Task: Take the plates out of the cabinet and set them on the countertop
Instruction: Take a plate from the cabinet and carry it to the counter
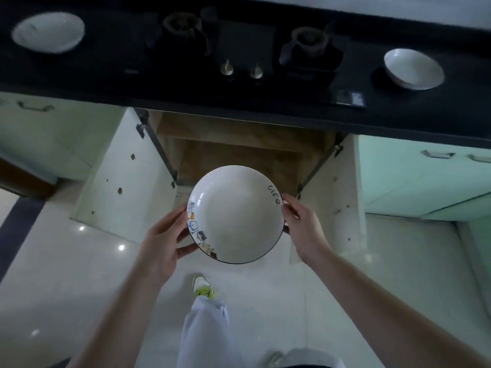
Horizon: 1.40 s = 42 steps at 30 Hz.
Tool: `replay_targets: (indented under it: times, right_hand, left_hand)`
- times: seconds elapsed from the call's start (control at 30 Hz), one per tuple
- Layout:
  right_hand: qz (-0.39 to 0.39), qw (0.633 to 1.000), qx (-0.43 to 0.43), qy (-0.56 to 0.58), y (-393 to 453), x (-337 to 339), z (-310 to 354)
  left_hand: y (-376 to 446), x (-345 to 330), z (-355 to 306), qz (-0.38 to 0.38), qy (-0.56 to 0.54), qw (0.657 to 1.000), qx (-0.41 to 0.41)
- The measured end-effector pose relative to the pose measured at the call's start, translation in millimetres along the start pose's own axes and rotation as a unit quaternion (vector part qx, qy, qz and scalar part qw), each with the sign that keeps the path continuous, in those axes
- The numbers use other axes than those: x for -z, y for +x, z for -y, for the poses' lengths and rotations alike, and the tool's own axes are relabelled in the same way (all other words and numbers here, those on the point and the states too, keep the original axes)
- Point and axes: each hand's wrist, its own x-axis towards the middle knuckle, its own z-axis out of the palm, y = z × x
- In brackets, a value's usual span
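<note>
Between the hands: plate (235, 215), white with a dark rim and small drawings, held level, face up.
Left hand (164, 241): closed on the plate's left rim, thumb on top, fingers curled under.
Right hand (303, 229): gripping the right rim in the same way; both hands are equally near, so the carry is shared.
Just beyond the hands: cabinet (239, 144), doors swung open; what shows of its wooden inside is bare.
Above and beyond the hands: dark tabletop (93, 75), the plate's goal, so the move is up and forward.
Far left of the hands: white dish (49, 31) on the tabletop.
Far right: second white dish (413, 69) on the tabletop.
Straight ahead: stove knobs (240, 70) between two burners, to be avoided, I judge.
</note>
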Motion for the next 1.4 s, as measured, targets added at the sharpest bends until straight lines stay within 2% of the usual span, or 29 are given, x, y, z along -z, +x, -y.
replay_targets:
  times: [0.3, 0.5, 0.8, 1.03, 1.2, 1.4]
  right_hand:
    - [0.005, 0.993, 0.007, 0.122, -134.7, 137.6, 26.8]
    - [-0.018, 0.984, 0.011, 0.179, -183.9, 171.2, 43.6]
    - [-0.039, 0.976, 0.025, 0.215, -217.0, 157.8, 62.4]
    - [-0.082, 0.972, 0.037, 0.216, -221.6, 152.2, 65.3]
    - [-0.135, 0.964, 0.026, 0.225, -245.6, 175.0, 52.3]
    - [-0.218, 0.936, 0.029, 0.276, -282.6, 227.0, 28.4]
  left_hand:
    - [-145.9, -77.2, 7.1, 0.063, 0.024, 0.998, -0.019]
    - [-194.0, -103.3, -14.1, 0.075, 0.041, 0.996, -0.039]
    - [-211.3, -94.1, -54.6, 0.095, 0.053, 0.993, -0.046]
    - [-196.3, -94.8, -51.8, 0.129, 0.062, 0.989, -0.027]
    - [-187.5, -123.8, -46.1, 0.189, 0.096, 0.977, -0.003]
    - [-204.1, -194.3, -33.0, 0.264, 0.133, 0.955, -0.003]
